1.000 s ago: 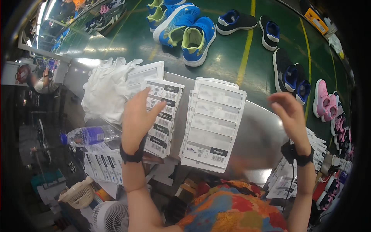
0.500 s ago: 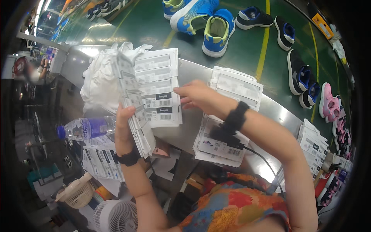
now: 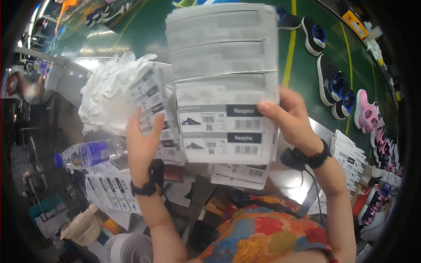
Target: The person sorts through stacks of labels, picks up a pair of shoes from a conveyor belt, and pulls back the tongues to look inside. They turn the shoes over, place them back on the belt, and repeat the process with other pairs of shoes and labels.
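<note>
My right hand grips the right edge of a thick stack of label sheets, thumb in front. It is raised close in front of me, with a thin band across it; shoe pictures and barcodes show on its lower rows. My left hand has its thumb and fingers apart, in front of a second, blurred stack of label sheets that leans to the left of the raised one. Whether its fingers touch that stack is hard to see. More label sheets lie below the raised stack, mostly hidden by it.
A white cloth bundle lies on the metal ledge at left, near a water bottle. Black shoes and pink shoes stand on the green surface. A small fan and a basket are low left.
My right hand, open before, now holds a stack of label sheets lifted up toward me. My left hand has come off its grip on the tilted stack, and its fingers are spread.
</note>
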`<move>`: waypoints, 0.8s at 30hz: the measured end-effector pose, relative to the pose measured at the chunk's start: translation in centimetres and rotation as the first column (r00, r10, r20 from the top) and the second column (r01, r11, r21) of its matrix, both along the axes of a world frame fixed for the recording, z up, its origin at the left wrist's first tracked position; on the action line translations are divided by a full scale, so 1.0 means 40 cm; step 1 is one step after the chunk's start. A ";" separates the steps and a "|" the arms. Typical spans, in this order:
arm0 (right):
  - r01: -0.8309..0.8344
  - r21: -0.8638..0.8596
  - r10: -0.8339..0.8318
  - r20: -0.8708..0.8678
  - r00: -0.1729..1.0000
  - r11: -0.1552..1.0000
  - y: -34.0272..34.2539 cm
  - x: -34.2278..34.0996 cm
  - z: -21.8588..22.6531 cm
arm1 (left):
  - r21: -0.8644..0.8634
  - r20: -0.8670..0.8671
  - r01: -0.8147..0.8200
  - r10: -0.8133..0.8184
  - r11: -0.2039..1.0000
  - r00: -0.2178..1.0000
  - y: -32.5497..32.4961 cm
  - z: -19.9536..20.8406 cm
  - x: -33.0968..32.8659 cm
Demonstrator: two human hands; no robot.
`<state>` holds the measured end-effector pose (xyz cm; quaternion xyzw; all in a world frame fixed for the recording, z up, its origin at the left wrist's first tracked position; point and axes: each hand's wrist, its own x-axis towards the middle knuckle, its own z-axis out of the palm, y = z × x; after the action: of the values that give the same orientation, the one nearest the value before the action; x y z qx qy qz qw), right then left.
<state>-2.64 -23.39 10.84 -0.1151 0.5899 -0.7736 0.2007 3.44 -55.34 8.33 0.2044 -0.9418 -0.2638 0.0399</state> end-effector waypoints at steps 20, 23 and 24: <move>0.365 0.675 0.519 -0.732 0.441 0.642 -0.305 -0.047 -0.191 | -0.347 -0.118 0.002 -0.046 0.938 0.992 -0.003 -0.099 0.111; 0.348 0.776 0.625 -0.630 0.461 0.526 -0.312 -0.045 -0.212 | -0.240 -0.148 -0.140 0.107 0.961 0.983 -0.002 -0.110 0.097; 0.347 0.775 0.624 -0.631 0.460 0.528 -0.315 -0.046 -0.214 | -0.242 -0.147 -0.141 0.108 0.960 0.983 0.001 -0.109 0.097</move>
<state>-4.50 -35.98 2.27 -0.4384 0.8780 -0.1902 -0.0283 7.32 -55.30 3.97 0.2387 -0.9482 -0.1521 0.1445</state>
